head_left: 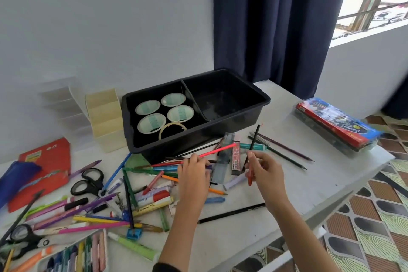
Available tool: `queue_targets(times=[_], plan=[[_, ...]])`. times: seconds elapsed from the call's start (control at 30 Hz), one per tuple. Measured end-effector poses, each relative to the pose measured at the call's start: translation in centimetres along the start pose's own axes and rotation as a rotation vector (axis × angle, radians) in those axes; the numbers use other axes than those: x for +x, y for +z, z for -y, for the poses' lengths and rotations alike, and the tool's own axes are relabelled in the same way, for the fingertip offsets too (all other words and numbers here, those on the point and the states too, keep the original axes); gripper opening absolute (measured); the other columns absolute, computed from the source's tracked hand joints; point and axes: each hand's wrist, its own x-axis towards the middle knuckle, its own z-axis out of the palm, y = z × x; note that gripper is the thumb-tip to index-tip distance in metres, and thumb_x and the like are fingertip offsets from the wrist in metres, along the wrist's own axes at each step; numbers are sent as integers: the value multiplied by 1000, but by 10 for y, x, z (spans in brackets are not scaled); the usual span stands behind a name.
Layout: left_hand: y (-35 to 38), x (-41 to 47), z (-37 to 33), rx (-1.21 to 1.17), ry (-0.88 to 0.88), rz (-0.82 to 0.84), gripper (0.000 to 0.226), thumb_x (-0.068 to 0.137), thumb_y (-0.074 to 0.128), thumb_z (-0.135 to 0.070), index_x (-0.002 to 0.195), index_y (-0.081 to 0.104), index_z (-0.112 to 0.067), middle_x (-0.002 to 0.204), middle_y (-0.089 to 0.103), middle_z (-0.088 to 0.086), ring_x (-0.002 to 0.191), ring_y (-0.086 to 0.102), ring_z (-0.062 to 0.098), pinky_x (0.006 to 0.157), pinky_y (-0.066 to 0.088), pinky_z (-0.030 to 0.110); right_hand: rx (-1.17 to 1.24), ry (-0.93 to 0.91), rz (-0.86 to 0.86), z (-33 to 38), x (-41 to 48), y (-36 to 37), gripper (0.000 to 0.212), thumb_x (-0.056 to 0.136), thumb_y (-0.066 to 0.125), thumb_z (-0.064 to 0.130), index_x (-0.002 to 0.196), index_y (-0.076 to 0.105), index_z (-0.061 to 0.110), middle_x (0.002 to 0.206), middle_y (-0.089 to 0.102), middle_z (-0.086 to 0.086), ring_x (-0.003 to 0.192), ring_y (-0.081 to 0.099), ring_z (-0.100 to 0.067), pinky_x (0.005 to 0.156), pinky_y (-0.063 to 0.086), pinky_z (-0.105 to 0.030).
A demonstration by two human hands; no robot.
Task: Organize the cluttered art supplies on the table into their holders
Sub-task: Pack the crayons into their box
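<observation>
A black two-compartment tray (262, 104) stands at the back of the white table; its left half holds several tape rolls (164, 110), its right half is bare. In front of it, my left hand (194, 174) pinches a red-pink pencil (217, 149) that slants up to the right over the pile. To the right, my right hand (263, 171) grips a black pencil (254, 139) pointing upward, together with a red pen or pencil (250, 180) that hangs below the fingers. Loose pens, markers and pencils (132, 203) are scattered across the table's left and middle.
A cream stepped holder (106, 117) and clear holders stand left of the tray. Black scissors (89, 181), a red packet (44, 165), a blue sharpener (134, 233) and a crayon case (72, 254) lie on the left. A red-blue pencil case (335, 126) sits far right near the table edge.
</observation>
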Motion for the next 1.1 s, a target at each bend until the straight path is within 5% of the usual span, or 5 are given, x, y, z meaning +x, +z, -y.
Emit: queue_targets(times=[0.27, 0.53, 0.7, 0.9, 1.1], plan=[[-5, 16, -10, 122, 41, 56, 20, 92, 54, -21, 111, 59, -23, 114, 50, -3, 110, 42, 17, 91, 30, 28, -9, 25, 83, -8, 9, 0, 17, 95, 52, 24, 100, 65, 16, 64, 61, -10, 54, 56, -16, 59, 54, -31], [-23, -3, 0, -447, -17, -278, 11, 94, 52, -16, 98, 62, -11, 83, 56, -4, 73, 52, 5, 67, 40, 12, 27, 67, 147, -10, 5, 9, 14, 93, 53, 29, 92, 65, 21, 72, 63, -13, 75, 64, -32, 78, 57, -40], [-40, -29, 6, -740, -138, -463, 12, 92, 57, -13, 102, 62, -15, 82, 64, -11, 78, 61, -3, 70, 48, 11, 42, 127, 195, -10, -6, 21, 18, 92, 56, 29, 99, 68, 18, 81, 66, -13, 81, 64, -32, 78, 57, -42], [-47, -65, 27, -822, -291, -496, 18, 89, 60, -13, 105, 65, -18, 88, 68, -5, 78, 63, 2, 69, 52, 14, 115, 165, 332, 0, -39, 42, 13, 89, 61, 25, 95, 69, 17, 80, 69, -6, 74, 68, -16, 56, 52, -15], [-69, -119, 55, -858, -252, -544, 9, 89, 60, -12, 96, 63, -17, 88, 67, -9, 81, 64, 1, 70, 48, 11, 233, 109, 456, 9, -94, 74, 15, 90, 60, 14, 99, 69, 8, 75, 72, -11, 68, 69, -21, 62, 56, -23]])
